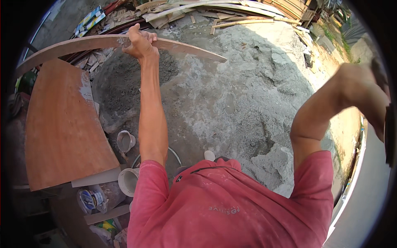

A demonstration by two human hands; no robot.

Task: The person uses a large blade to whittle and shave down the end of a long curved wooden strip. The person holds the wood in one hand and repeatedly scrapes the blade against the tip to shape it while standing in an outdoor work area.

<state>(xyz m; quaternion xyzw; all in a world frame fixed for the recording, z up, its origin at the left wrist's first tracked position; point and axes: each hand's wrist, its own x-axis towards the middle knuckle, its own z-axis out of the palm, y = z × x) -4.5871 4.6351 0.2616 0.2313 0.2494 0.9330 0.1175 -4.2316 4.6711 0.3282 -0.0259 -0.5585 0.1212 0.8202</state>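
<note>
My left hand (pixel 141 44) is raised in front of me at the end of a straight arm. Its fingers are closed on a long, narrow wooden plank (pixel 91 44), which spans from the far left to above the grey ground. One end of the plank (pixel 206 54) points right; grey smears mark it close to my grip. At the right rim my right hand (pixel 367 93) is lifted near the camera, the arm bent. Its fingers are blurred and partly cut off by the picture's edge, so what they hold cannot be made out.
A reddish-brown wooden panel (pixel 66 128) leans at the left. Dark, moist material (pixel 120 82) lies beside a broad grey cement-like heap (pixel 256 95). Buckets (pixel 125 141) stand below the panel. Scrap timber (pixel 244 20) is piled at the back. A pale ledge (pixel 359 182) runs along the right.
</note>
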